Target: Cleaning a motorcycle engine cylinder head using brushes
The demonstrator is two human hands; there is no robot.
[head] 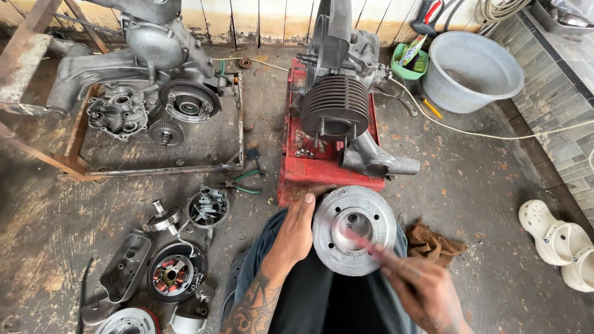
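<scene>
Left hand [296,230] clasps a finned cylinder head [354,230] on the lap; blurred right hand [427,291], grip unclear, could tip it onto the floor [482,185].

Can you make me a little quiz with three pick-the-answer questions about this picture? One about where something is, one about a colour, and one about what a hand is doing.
1. Where is the round metal disc?
A. in the bucket
B. on the person's lap
C. on the shoe

2. What colour is the stand under the engine?
A. red
B. blue
C. yellow

3. What is the left hand doing?
A. resting on the floor
B. holding pliers
C. holding the disc's edge

Answers:
1 B, it lies over the dark trousers.
2 A, its visible surface is red.
3 C, the fingers lie against the rim, while the right hand is blurred over it.
</scene>
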